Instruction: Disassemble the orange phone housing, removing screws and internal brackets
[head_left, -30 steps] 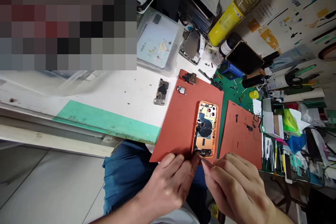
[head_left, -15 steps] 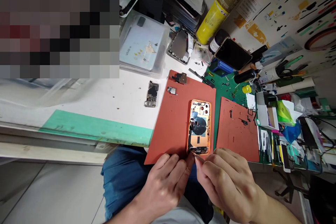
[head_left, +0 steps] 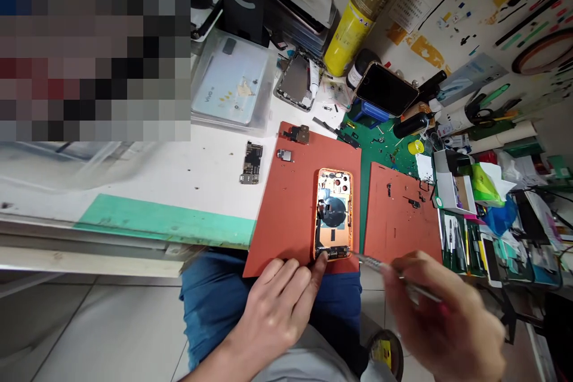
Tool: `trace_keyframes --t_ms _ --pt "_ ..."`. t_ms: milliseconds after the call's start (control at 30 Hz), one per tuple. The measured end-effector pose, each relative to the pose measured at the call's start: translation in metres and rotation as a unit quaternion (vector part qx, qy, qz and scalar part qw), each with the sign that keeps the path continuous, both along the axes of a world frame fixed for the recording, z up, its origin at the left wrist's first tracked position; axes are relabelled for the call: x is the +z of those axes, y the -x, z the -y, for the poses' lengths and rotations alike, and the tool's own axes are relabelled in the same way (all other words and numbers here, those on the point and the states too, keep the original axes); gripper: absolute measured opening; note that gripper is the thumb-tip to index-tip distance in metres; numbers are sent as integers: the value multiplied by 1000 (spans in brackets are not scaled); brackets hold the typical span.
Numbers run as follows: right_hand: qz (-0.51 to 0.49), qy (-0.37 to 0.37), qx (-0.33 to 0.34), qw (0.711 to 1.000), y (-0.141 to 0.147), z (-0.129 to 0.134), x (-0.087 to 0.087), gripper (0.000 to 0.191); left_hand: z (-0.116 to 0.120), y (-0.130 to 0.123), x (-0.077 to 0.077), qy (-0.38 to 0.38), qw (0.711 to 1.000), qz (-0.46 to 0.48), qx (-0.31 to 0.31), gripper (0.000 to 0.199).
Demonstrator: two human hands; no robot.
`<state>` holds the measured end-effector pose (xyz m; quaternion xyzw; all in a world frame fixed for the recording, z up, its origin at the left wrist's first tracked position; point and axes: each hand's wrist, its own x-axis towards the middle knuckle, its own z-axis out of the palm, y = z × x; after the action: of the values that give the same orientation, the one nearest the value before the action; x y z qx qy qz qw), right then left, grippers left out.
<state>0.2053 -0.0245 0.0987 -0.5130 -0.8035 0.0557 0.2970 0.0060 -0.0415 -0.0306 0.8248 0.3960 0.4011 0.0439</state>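
An orange phone housing (head_left: 344,239) lies open side up on a red-brown mat (head_left: 286,215), its inner parts showing. My left hand (head_left: 282,304) holds it at the bottom left corner with the outstretched index finger, while the other fingers are curled; the thumb is hidden. In my right hand (head_left: 443,316), slightly blurred, is a pair of metal tweezers (head_left: 373,262). Their tips are at the housing's lower right corner, near the dark parts along the bottom edge. Whether the tips touch anything I cannot tell.
A logic board (head_left: 252,162) lies left of the mat; a camera module (head_left: 299,133) and a small metal part (head_left: 285,156) sit on it. A second mat (head_left: 403,221) bears small parts. Behind stand a yellow spray can (head_left: 347,36) and a propped phone (head_left: 385,88).
My right hand has moved away to the right from the housing's bottom left corner, and the tweezers now show clearly. My left index finger has come onto that corner. The whole view has shifted slightly.
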Motion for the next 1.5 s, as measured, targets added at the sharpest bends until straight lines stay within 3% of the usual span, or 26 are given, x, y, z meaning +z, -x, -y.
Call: trace_keyframes --t_ms 100,167,267,467,567,833,1167,1333,1500 --pt "-81 -104 -160 978 -28 20 -13 39 2 4 1 4 1000 -27 -5 44" --pt "-133 -101 -244 955 -44 34 -28 36 3 7 3 23 1000 -19 -3 46" --pt "-191 -76 -300 932 -56 51 -46 33 0 12 11 72 997 1 3 40" --pt "-294 -34 -338 893 -63 63 -57 35 -23 15 36 115 992 2 -49 16" --pt "-327 -8 -378 866 -66 66 -59 35 -29 15 36 121 990 1 -65 12" --pt "-346 -33 -429 834 -64 70 -62 39 -30 18 33 169 982 6 -89 19" --pt "-352 -34 -435 828 -62 71 -64 42 -35 16 36 223 972 14 -78 17" --pt "-352 -41 -439 825 -59 68 -58 44 -36 28 40 237 964 29 -119 30" --pt "-337 -62 -430 835 -68 66 -61 41 -50 41 48 200 972 80 -90 24"
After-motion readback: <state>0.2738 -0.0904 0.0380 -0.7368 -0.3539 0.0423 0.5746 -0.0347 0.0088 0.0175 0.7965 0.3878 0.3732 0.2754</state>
